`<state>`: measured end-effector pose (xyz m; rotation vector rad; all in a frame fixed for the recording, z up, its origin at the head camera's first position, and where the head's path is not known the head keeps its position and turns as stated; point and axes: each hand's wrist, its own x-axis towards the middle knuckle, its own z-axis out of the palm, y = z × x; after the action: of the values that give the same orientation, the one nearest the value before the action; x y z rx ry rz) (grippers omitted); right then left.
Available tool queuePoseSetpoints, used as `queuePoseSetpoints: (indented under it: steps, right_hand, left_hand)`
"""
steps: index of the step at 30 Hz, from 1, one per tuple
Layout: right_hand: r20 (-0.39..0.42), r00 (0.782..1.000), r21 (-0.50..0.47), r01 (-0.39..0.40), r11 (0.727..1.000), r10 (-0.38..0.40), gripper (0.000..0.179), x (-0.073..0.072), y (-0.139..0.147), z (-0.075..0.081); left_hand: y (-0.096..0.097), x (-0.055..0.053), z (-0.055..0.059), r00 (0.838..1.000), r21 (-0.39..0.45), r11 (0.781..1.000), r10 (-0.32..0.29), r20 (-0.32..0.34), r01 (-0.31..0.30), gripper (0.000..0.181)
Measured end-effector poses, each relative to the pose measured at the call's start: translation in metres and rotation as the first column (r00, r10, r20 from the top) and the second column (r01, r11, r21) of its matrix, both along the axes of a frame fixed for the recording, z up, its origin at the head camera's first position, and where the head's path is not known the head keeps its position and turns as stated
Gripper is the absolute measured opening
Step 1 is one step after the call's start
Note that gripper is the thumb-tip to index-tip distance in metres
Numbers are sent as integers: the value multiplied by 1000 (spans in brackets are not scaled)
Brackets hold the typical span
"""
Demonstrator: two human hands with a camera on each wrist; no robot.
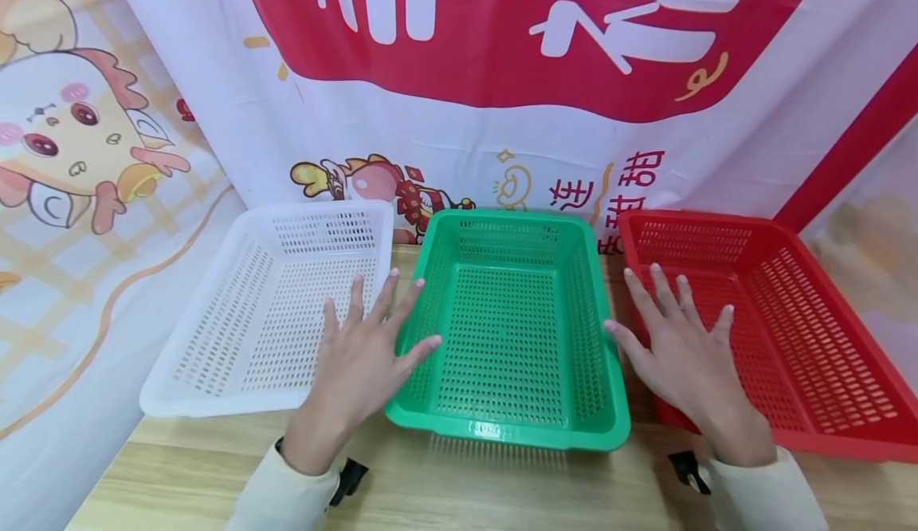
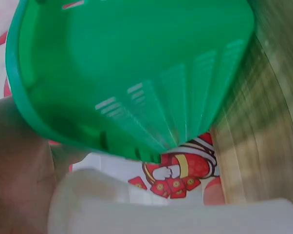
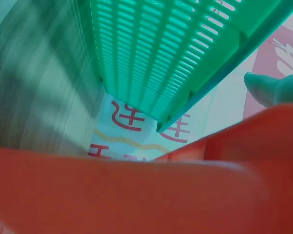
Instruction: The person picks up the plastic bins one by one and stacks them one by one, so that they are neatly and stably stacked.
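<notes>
Three perforated plastic baskets stand side by side in the head view: a white basket [image 1: 194,403] at left, a green basket [image 1: 502,434] in the middle and a red basket [image 1: 846,445] at right. My left hand [image 1: 362,359] has its fingers spread over the gap between the white and green baskets. Over the red basket's left rim, my right hand [image 1: 684,363] is spread too, its thumb near the green rim. Neither hand holds anything. The left wrist view shows the green basket's side [image 2: 137,73]; the right wrist view shows its slotted wall [image 3: 151,58] and the right thumb [image 3: 275,90].
The baskets stand on a wooden table [image 1: 402,491]. Behind them hangs a white and red printed cloth [image 1: 445,132]; another printed cloth [image 1: 86,220] covers the left side. Small black pieces [image 1: 349,479] sit at both wrists.
</notes>
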<state>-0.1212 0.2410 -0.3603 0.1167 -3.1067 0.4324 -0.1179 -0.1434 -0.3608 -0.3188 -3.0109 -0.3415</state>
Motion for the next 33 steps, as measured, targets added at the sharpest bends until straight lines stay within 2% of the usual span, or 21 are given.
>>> queuePoseSetpoints:
  steps: [9, 21, 28, 33]
  right_hand:
    - [-15, 1000, 21, 19, 1000, -19, 92, 7, 18, 2]
    - [-66, 997, 29, 39, 999, -37, 93, 15, 46, 2]
    - [-76, 994, 41, 80, 996, -77, 96, 20, 65, 2]
    - [-100, 989, 65, 120, 991, -113, 95, 23, 76, 1]
  left_hand:
    - [23, 5, 4, 998, -42, 998, -52, -20, 51, 82]
    - [69, 16, 5, 991, -17, 991, -132, 16, 132, 80]
    - [99, 20, 6, 980, 44, 981, -193, 56, 190, 78]
    - [119, 21, 6, 975, 101, 972, -217, 43, 212, 77]
